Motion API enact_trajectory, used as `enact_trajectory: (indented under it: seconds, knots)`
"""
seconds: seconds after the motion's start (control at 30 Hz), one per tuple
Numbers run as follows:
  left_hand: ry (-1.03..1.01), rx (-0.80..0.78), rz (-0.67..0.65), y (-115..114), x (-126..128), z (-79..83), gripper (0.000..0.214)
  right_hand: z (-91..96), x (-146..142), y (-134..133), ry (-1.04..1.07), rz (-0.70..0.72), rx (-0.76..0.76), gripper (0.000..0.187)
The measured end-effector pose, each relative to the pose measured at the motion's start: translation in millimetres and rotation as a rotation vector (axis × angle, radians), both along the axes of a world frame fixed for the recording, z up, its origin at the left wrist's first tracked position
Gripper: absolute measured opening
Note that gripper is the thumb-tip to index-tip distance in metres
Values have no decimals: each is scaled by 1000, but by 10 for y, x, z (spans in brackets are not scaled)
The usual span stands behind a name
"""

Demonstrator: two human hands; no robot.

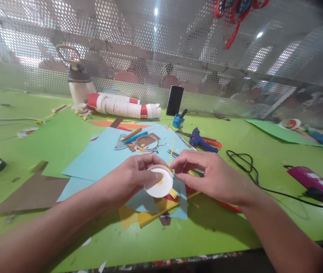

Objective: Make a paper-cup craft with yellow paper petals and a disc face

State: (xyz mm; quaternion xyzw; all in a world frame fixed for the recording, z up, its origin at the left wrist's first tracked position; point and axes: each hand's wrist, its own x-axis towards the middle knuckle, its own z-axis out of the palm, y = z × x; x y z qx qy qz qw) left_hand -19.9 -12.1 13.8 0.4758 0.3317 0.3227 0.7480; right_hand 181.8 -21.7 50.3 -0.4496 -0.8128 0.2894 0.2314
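My left hand [138,174] is closed on a round white paper disc [161,187], its thumb lying across the front. Under the thumb tip is a yellow paper cutout [160,181]. A second yellow piece with a toothed end [173,193] sticks out from the disc's lower right edge. At the upper right rim, my right hand [204,170] pinches a small bit of yellow, mostly hidden by the fingertips. Below the hands lie yellow paper scraps [158,210] on light blue paper [93,155].
A blue glue gun [202,140], protractor [120,141], tape ring [147,143] and blue pot [178,121] lie beyond my hands. White-and-red paper cup stacks [121,106], a phone [174,100] and a spray bottle [78,81] stand farther back. A magenta device [315,182] with a black cord is right.
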Motion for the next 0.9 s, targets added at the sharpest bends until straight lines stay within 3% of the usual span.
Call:
enact_trajectory:
  seconds: [0.2, 0.4, 0.63, 0.9]
  knots:
    - [-111, -39, -4, -2, 2, 7, 19, -47, -19, -33, 98, 56, 143, 9]
    - [-189, -44, 25, -6, -9, 13, 17, -75, -38, -24, 147, 25, 196, 11]
    - [-215, -57, 13, -20, -18, 5, 20, -90, -81, -64, 170, 40, 425, 6]
    - [-197, -27, 0, -21, -16, -7, 18, -102, -110, -68, 208, 42, 442, 10]
